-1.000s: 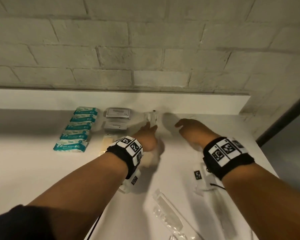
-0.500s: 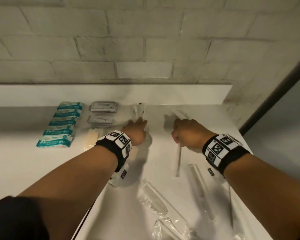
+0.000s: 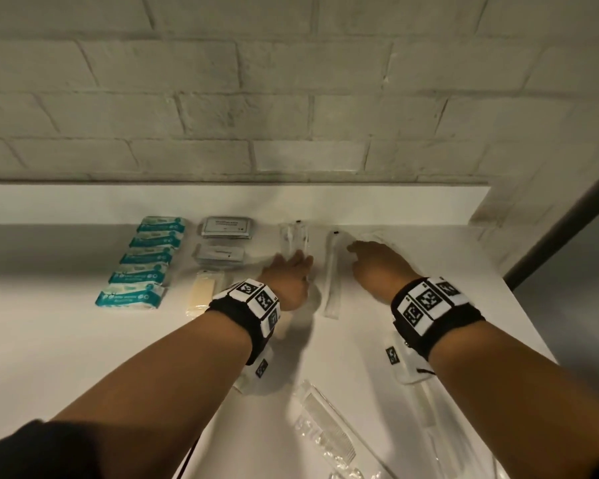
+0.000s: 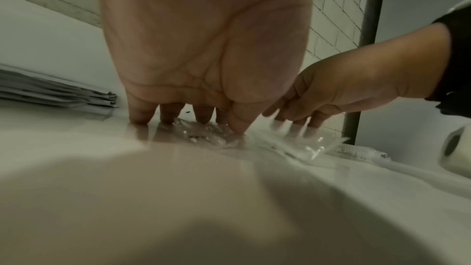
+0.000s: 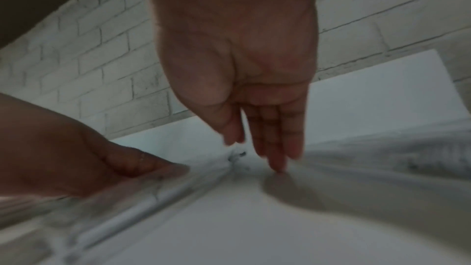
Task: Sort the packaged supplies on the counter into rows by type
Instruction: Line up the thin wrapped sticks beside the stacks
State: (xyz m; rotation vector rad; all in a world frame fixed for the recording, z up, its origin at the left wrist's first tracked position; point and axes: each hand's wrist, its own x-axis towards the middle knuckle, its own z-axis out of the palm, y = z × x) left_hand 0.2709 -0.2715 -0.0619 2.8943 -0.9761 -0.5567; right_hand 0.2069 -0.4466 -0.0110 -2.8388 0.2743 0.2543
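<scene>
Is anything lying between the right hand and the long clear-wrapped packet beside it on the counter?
Nothing visible does. The right hand is right next to the long packet, fingers straight, with only bare counter between them. The left hand presses the neighbouring clear packets, apart from the long one.

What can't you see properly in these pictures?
- Head view: the print on the teal packs and grey sachets is too small to read.
- Head view: the left hand hides the near end of the clear packet.
- Head view: the clear comb packet is cut off by the bottom edge.
- Right wrist view: motion blur smears the right hand fingertips and the long packet.
</scene>
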